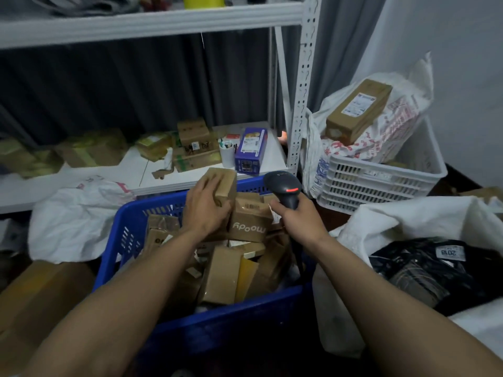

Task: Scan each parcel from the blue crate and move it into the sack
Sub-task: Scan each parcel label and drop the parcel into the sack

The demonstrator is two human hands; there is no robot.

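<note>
The blue crate (130, 229) stands in front of me, filled with several brown cardboard parcels. My left hand (204, 210) grips a small brown parcel (224, 186) held upright above the crate's far side. My right hand (296, 221) holds a black barcode scanner (283, 190) by its handle, its red light on, just right of that parcel. A brown parcel printed "moody" (250, 221) lies between my hands. The white sack (408, 221) gapes open at the right, with black-wrapped parcels (424, 270) inside.
A white metal shelf (152, 170) behind the crate carries cardboard boxes, a blue box (250, 151) and a cup. A white slotted crate (381, 180) at the right back holds bags and a long brown box (359, 110). Another white sack (76, 219) and a cardboard box (40, 300) lie left.
</note>
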